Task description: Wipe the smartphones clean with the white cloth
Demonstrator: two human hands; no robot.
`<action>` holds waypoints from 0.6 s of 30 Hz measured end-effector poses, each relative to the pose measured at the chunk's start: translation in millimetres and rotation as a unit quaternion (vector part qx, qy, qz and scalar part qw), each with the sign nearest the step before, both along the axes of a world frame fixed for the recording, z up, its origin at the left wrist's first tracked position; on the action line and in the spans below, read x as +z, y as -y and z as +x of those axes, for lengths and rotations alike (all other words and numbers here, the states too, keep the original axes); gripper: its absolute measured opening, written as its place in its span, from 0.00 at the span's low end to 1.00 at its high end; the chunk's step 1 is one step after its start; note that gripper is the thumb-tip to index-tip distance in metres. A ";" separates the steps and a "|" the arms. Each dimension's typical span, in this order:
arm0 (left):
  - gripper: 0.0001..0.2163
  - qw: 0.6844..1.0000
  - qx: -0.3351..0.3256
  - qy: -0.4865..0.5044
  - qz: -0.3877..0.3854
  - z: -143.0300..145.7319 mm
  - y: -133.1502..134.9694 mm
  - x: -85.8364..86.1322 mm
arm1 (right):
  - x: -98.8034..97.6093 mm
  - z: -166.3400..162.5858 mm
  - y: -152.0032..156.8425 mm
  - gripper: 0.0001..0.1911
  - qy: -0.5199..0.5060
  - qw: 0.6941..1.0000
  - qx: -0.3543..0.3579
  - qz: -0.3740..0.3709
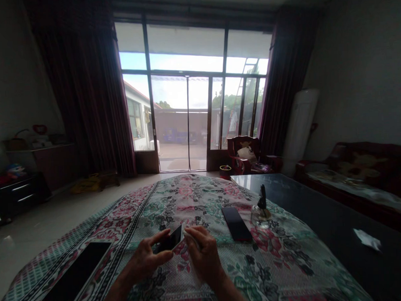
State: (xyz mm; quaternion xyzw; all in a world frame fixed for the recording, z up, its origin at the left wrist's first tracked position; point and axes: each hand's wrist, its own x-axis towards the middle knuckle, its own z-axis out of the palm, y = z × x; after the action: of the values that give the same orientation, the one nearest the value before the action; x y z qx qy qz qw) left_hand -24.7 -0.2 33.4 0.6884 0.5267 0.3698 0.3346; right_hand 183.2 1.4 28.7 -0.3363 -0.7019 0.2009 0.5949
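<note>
In the head view, my left hand [147, 256] grips a smartphone [172, 239] between thumb and fingers, its dark screen tilted. My right hand [204, 251] is closed on a white tissue or cloth [184, 230], pressed against the phone's right end. Part of the cloth is hidden beneath that hand. On the tablecloth to the right lies a second, dark phone [236, 224]. Just beyond it stands a small clear spray bottle [261, 215] with a black top. A white-framed tablet [78, 272] with a black screen rests to the left of my left hand.
A flowered tablecloth [185, 199] covers the table. Beside it on the right is a dark glossy tabletop [314, 212] bearing a crumpled white tissue [367, 240]. A wooden armchair [235, 145] and a sofa [362, 162] stand farther off, near glazed doors.
</note>
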 end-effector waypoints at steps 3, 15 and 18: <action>0.30 1.000 -0.002 -0.009 0.001 1.0 -0.7 -1.4 | 0.5 2.1 -3.0 0.11 0.004 1.000 0.002 -0.006; 0.30 1.000 -0.015 0.020 -0.008 4.4 4.9 1.6 | 13.3 3.8 8.8 0.11 -0.005 0.998 0.001 -0.056; 0.28 0.999 -0.027 0.034 -0.010 8.4 9.3 8.9 | 13.5 1.3 1.9 0.11 -0.023 0.997 -0.023 -0.077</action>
State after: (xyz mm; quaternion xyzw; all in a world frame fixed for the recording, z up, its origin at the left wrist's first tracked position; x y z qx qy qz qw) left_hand -16.3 -9.4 42.3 0.6862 0.5000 0.3780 0.3692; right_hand 184.5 -0.5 42.2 -0.3921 -0.6628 0.2485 0.5875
